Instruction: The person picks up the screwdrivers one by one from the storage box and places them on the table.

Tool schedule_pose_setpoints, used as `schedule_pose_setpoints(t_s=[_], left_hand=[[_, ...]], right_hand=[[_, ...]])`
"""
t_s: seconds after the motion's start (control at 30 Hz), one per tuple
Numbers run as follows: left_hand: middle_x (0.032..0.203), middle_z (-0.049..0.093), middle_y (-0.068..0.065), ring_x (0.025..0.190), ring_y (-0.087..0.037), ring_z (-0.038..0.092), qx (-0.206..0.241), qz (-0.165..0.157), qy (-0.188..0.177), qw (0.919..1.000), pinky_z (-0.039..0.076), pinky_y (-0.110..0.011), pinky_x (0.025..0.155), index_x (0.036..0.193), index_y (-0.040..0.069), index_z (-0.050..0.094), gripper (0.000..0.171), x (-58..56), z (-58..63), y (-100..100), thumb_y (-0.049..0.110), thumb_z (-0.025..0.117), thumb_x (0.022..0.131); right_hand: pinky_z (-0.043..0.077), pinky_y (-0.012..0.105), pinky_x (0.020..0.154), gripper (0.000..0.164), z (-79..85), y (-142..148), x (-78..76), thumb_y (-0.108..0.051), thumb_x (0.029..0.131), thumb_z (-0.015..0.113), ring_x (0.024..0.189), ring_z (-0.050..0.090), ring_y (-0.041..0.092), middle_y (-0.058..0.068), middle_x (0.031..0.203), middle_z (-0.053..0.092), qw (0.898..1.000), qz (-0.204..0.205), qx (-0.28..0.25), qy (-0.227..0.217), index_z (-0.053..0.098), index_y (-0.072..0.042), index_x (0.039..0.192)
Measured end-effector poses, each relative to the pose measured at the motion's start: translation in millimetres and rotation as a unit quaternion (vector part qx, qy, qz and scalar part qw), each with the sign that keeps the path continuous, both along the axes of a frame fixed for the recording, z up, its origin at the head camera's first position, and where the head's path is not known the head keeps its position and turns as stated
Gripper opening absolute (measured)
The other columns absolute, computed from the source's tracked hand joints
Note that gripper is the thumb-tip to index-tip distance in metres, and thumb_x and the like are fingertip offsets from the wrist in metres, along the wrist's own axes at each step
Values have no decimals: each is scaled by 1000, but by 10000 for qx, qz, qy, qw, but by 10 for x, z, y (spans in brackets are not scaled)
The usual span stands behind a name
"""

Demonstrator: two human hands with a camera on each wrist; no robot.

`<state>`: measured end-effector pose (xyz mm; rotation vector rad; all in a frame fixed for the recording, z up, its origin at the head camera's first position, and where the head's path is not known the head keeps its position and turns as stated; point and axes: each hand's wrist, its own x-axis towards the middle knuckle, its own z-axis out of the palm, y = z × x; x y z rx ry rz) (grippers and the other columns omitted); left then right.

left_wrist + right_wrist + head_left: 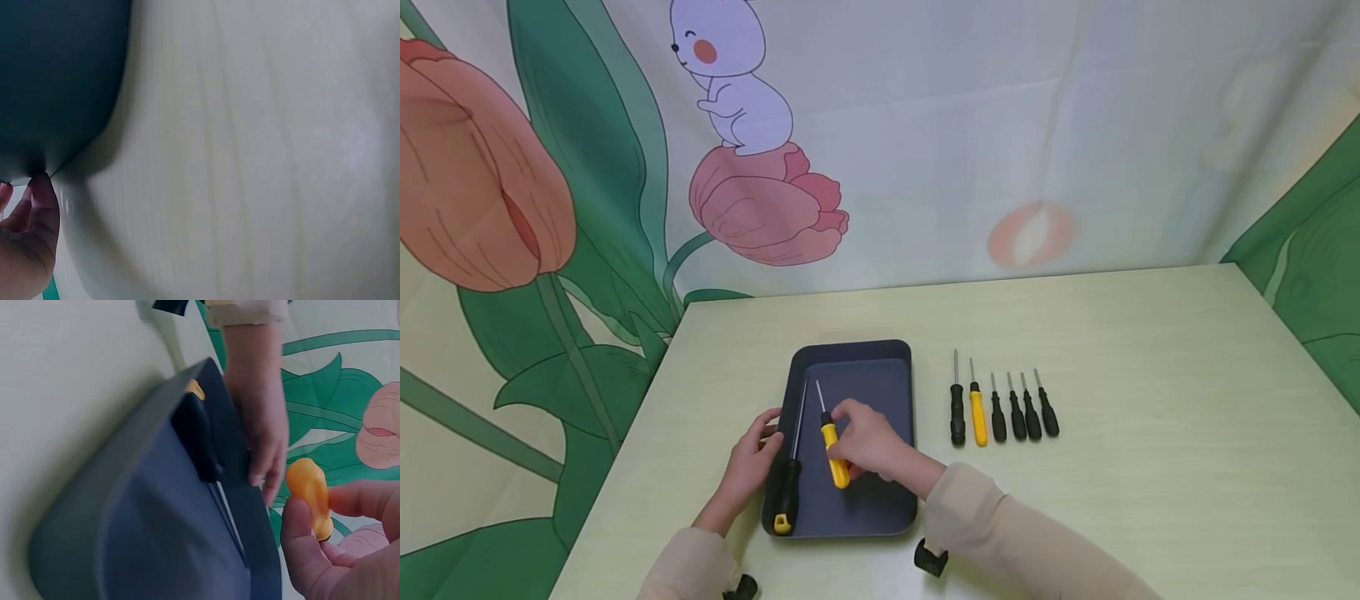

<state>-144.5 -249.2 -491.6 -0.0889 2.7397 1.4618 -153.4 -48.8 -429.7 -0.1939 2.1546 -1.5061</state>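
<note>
One yellow-handled screwdriver (832,450) over the dark tray (891,360), shaft toward 11 o'clock | right hand (867,440) pinches its handle between thumb and fingers | left hand (752,454), fingers relaxed, rests against the tray's 9 o'clock edge | black screwdriver (790,475) lies in the tray, just left | six screwdrivers (1000,410) in a row on the table (1150,400) at 3 o'clock.

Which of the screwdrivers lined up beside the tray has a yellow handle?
The second from the left in the row. Its handle is all yellow, while the other five, such as its left neighbour, have black handles. It lies right of the dark tray.
</note>
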Motion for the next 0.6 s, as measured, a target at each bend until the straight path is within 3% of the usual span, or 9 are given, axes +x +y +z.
schedule_pose_setpoints(t_s=[0.23, 0.6], left_hand=[[124, 47, -23, 109, -36, 50, -27, 80, -494, 9987, 39, -47, 91, 132, 11, 35, 40, -25, 22, 17, 15, 39, 92], [125, 47, -23, 108, -36, 49, -158, 85, -518, 9985, 39, -47, 90, 133, 11, 34, 40, -30, 6, 2, 14, 38, 93]], right_hand=[[50, 30, 47, 43, 116, 169, -120, 0, 74, 64, 53, 56, 20, 12, 77, 55, 9995, -60, -301, -113, 47, -4, 113], [52, 32, 53, 42, 264, 501, -339, -1, 77, 62, 61, 59, 21, 12, 82, 54, 9985, -251, -483, -92, 45, -6, 115]])
